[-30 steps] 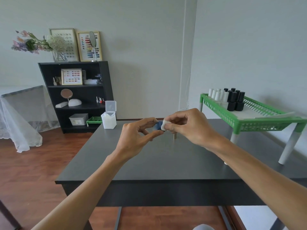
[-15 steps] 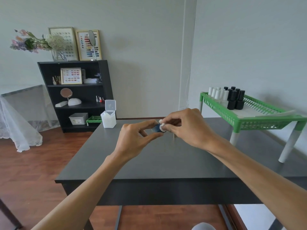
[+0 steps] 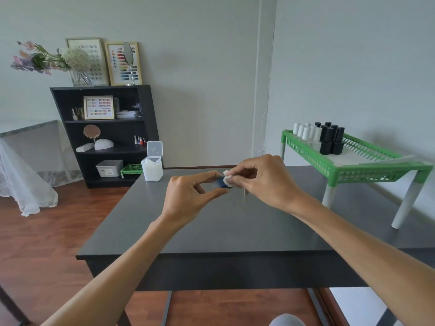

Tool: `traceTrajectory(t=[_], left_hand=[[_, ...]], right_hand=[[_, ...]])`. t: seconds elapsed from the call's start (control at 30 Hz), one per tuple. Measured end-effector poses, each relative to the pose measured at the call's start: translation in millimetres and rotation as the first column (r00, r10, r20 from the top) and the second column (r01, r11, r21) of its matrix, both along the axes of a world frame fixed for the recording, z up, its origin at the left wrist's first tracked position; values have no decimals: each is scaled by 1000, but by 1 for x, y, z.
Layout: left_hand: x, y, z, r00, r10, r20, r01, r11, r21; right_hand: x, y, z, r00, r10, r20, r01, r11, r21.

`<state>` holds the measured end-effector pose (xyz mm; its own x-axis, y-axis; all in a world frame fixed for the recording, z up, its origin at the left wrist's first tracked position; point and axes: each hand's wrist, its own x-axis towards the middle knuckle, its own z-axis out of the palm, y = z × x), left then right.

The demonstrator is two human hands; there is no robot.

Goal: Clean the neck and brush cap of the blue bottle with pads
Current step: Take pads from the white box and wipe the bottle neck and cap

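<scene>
Above the dark surface [image 3: 211, 231], the left hand [image 3: 188, 198] pinches the blue bottle [image 3: 220, 182] while the right hand [image 3: 261, 180] grip presses a white pad [image 3: 227, 178] against it.

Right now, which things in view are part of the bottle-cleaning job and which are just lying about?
In the job:
- blue bottle, held by the left hand
- white pad, pinched by the right hand
- open pad box on the table

Lying about:
- green rack of white and black bottles
- black shelf
- flowers
</scene>
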<state>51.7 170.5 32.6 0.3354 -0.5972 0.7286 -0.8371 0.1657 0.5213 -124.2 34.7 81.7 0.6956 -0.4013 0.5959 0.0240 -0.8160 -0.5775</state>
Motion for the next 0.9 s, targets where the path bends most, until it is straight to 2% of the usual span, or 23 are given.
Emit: traceTrajectory(t=[0.1,0.13,0.23,0.33,0.43,0.53,0.73,0.9], left_hand=[[-1,-3,-1,992,112,62,-109,993,-42],[-1,-3,0,990,124,63,-122,991,-46],[-3,-6,1,997,79,11,-79,996,-36],[-1,-6,-1,999,48,-4,-48,999,-21],[2,-4,-4,999,28,-16,-28,1000,-8],[2,-3,-5,1000,18,-15,-18,1000,6],[1,-2,-1,1000,17,9,-17,1000,8],[2,1,1,999,-40,5,40,998,45]], right_hand=[[4,1,-1,998,-34,48,23,975,222],[5,3,-1,997,-52,62,35,967,251],[7,7,-1,993,-94,69,85,989,120],[6,12,-1,998,-60,25,62,996,-65],[2,13,0,999,-39,-32,33,984,-175],[0,10,2,997,-15,-76,1,983,-181],[-4,6,7,996,16,-86,-19,999,-37],[-9,5,7,994,53,-97,-68,985,-159]])
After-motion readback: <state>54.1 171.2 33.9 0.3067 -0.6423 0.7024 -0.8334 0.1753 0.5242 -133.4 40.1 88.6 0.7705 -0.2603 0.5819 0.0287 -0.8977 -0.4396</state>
